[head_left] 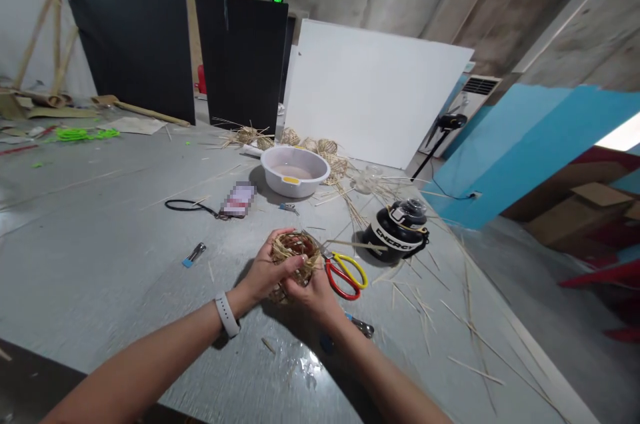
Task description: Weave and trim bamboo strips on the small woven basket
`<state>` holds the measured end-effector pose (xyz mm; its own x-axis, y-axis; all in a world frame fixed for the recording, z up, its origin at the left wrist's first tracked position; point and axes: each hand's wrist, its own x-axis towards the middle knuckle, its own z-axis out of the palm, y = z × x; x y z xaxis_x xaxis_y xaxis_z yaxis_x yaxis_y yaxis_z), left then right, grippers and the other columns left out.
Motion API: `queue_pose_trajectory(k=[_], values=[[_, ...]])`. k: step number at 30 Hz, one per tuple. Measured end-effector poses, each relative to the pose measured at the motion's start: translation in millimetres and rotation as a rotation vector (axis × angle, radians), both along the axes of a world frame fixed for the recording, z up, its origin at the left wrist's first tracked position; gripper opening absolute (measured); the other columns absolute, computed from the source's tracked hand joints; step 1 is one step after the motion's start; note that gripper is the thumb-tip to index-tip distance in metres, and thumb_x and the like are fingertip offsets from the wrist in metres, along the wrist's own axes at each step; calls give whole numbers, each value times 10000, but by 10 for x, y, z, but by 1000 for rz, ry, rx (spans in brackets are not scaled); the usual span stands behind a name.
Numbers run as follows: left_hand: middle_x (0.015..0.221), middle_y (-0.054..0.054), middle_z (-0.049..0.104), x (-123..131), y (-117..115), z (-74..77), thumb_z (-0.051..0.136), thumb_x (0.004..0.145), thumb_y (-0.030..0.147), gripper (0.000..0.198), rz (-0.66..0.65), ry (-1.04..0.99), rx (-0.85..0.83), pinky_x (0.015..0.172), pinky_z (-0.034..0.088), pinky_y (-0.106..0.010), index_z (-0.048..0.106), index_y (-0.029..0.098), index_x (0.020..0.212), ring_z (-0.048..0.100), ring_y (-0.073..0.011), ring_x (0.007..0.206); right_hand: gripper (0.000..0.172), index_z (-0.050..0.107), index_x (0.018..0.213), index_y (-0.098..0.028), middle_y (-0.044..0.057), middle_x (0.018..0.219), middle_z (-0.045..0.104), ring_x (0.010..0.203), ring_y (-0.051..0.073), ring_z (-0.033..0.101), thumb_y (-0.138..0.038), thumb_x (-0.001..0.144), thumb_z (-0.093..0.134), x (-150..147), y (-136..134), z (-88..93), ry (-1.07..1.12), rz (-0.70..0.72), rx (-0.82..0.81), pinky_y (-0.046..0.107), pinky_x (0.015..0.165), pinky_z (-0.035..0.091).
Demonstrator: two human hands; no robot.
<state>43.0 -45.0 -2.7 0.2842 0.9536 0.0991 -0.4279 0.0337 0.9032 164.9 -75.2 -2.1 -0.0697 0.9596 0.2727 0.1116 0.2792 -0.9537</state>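
1. A broad grey tabletop [125, 231] is spreading out all around the pale basin [313, 185], glinting on the side nearer the wearer.
2. Behind the basin, a white panel [375, 91] is standing upright; black panels [240, 64] are standing to its left, and a blue wall [530, 151] is rising well off to its right.
3. The basin itself looks to be holding some shallow liquid [293, 171].
4. Woven balls [327, 146] are crowding just behind the basin, while pale strips [425, 304] are straggling to its right and nearer the wearer.
5. A black jug [395, 234] is standing to the basin's right, nearer the wearer, its dark walls hiding whatever is inside.
6. And here, on the wearer's side of the basin, the woven basket [283, 247] is showing its reddish-brown inside through its opening.
7. The left hand [270, 272] is clasping it, thumb lying across the rim; the right hand [315, 291] is pinching the opposite side, so each grip is closing on the basket.
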Motion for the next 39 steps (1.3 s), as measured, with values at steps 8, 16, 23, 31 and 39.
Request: queue_pose_trajectory(k=[8, 16, 23, 31, 39], values=[[1030, -85, 727, 1, 37, -15, 851, 627, 338, 665, -16, -9, -102, 830, 524, -325, 543, 160, 1190, 687, -208, 903, 543, 493, 1224, -200, 97, 1141, 687, 1019, 275, 680, -238, 717, 685, 21, 32, -171, 63, 21, -4, 429, 915, 549], [1053, -95, 721, -54, -70, -128, 828, 658, 336, 534, -30, 38, -9, 891, 518, -377, 613, 160, 1115, 680, -248, 970, 644, 471, 1239, -238, 77, 1124, 684, 1005, 263, 673, -238, 664, 760, 31, -35, -378, 140, 74, -49, 436, 914, 540], [1434, -146, 524, -270, -168, -70, 864, 603, 466, 883, -172, 111, 212, 1103, 383, -502, 480, 230, 1361, 482, -362, 1329, 666, 602, 1205, -205, 97, 1113, 718, 1017, 302, 671, -324, 593, 838, 341, -42, -93, 202, 242, -139, 470, 921, 521], [1465, -186, 480, -416, -102, -163, 922, 544, 268, 1030, -430, 239, 235, 1085, 422, -497, 377, 237, 1417, 517, -348, 1312, 883, 505, 1405, -243, 75, 1283, 647, 1192, 303, 578, -334, 582, 809, 599, 93, 90, 131, 566, -264, 443, 1020, 438], [1306, -193, 604, -286, -209, -193, 928, 503, 374, 1196, 242, 600, 212, 1038, 428, -536, 234, 224, 1466, 597, -360, 1200, 862, 287, 1522, -366, 26, 1590, 328, 1467, 260, 281, -315, 773, 710, 403, 42, 62, 130, 289, -85, 490, 1190, 212]])
